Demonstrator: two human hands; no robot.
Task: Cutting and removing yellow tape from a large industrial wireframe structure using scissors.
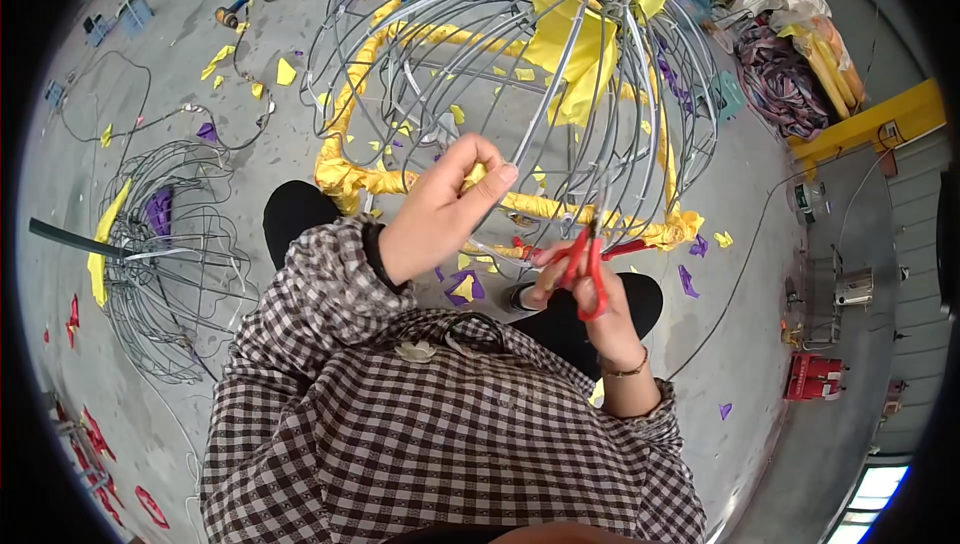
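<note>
Wire frame [553, 84]: positioned on the gray floor [735, 324], directly ahead of the seated person. Head view: the rounded cage has slim ribs and a yellow-wrapped base bar [400, 182]; yellow cloth [575, 54] hangs from its top. Handling: probably light for its bulk, with springy ribs that may bend under side load. Cloth is likely soft and easily creased. Best hold: the base bar for moving; a single rib, close to the work, for steadying.

Left hand [450, 204]: raised before the ribs, fingers curled closed, thumb against forefinger; whether they pinch a rib cannot be told. Right hand [600, 304]: lower, forearm upright, fingers gripping the red scissors [594, 264], blades upward. Blade opening is too blurred to tell.
</note>
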